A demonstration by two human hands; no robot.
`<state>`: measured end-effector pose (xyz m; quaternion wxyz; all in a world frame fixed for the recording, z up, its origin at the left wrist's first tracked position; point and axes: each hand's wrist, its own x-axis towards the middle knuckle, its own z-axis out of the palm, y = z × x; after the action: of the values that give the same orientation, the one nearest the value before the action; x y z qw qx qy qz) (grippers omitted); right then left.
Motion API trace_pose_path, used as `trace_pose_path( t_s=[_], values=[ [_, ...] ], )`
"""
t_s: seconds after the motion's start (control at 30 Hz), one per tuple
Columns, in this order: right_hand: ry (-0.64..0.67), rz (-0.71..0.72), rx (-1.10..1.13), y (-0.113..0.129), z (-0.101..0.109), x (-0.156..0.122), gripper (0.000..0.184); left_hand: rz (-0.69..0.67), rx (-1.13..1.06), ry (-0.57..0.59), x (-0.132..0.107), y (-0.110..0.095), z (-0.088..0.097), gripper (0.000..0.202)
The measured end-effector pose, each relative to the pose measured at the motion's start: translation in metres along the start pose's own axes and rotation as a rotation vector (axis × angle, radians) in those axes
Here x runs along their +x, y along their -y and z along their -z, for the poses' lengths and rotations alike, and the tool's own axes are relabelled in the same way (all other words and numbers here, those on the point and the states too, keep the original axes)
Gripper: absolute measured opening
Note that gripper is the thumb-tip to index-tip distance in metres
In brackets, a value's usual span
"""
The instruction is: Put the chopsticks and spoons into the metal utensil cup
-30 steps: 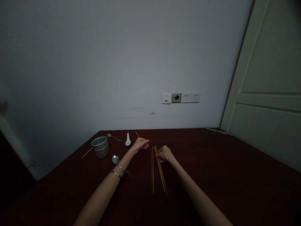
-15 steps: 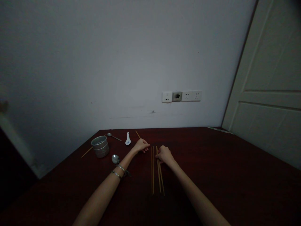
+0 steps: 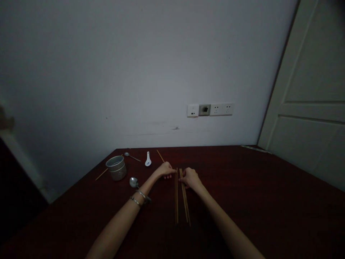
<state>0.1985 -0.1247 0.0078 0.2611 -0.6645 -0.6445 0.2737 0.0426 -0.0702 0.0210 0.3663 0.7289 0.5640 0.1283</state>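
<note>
You are resting both hands at the far ends of a row of wooden chopsticks [image 3: 181,196] lying lengthwise, near to far, on the dark red table [image 3: 256,194]. Your left hand [image 3: 165,169] is sitting with its fingers curled down together just left of the left pair, and your right hand [image 3: 189,177] is covering the far tips of the right pair; whether either hand is actually pinching a stick, I cannot tell in this dim light. The sticks are lying almost parallel and close together, so the hands seem to be squaring up their ends. I am counting about four chopsticks in the row, though they are thin and blurring into each other. Two more single chopsticks are lying apart: one far of your left hand [image 3: 160,155], one left of the metal cup [image 3: 116,167]. There are two metal spoons [image 3: 133,182] and one white ceramic spoon [image 3: 147,159], and two bangles [image 3: 138,197] on your left wrist.
</note>
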Motion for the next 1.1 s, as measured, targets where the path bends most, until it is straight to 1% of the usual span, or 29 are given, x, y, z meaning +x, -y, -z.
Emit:
trace_pose_path(
  t_s=[0.17,0.33,0.57,0.67,0.73,0.8,0.87,0.93,1.0,1.07,1.1],
  values=[
    [0.028,-0.019,0.084,0.002,-0.002,0.001,0.024,-0.003,0.078,0.004,-0.005,-0.007,-0.002,0.035],
    [0.029,0.007,0.106,0.001,-0.002,0.002,0.021,-0.004,0.076,0.001,-0.001,-0.005,-0.003,0.038],
    [0.054,-0.013,0.114,0.000,-0.004,0.004,0.019,0.021,0.062,0.005,-0.002,-0.004,-0.003,0.041],
    [0.068,-0.008,0.098,0.000,-0.002,0.005,0.016,0.020,0.061,-0.020,-0.006,-0.009,-0.001,0.039],
    [0.055,-0.001,0.088,0.003,0.003,0.008,0.016,0.012,0.057,-0.058,-0.011,-0.017,0.005,0.037],
    [0.029,0.015,0.073,0.009,0.010,0.015,0.017,-0.026,0.055,-0.122,-0.021,-0.030,0.017,0.035],
    [0.004,0.055,0.046,0.020,0.019,0.026,0.016,-0.120,0.060,-0.231,-0.037,-0.046,0.034,0.034],
    [-0.003,0.111,0.012,0.033,0.026,0.040,0.013,-0.234,0.060,-0.406,-0.057,-0.063,0.056,0.035],
    [0.001,0.172,-0.025,0.049,0.030,0.053,0.011,-0.297,0.053,-0.596,-0.081,-0.075,0.081,0.033],
    [0.001,0.231,-0.057,0.064,0.031,0.067,0.011,-0.324,0.065,-0.798,-0.103,-0.078,0.111,0.033],
    [0.000,0.255,-0.068,0.071,0.030,0.073,0.012,-0.324,0.074,-0.901,-0.113,-0.076,0.128,0.032]
  ],
)
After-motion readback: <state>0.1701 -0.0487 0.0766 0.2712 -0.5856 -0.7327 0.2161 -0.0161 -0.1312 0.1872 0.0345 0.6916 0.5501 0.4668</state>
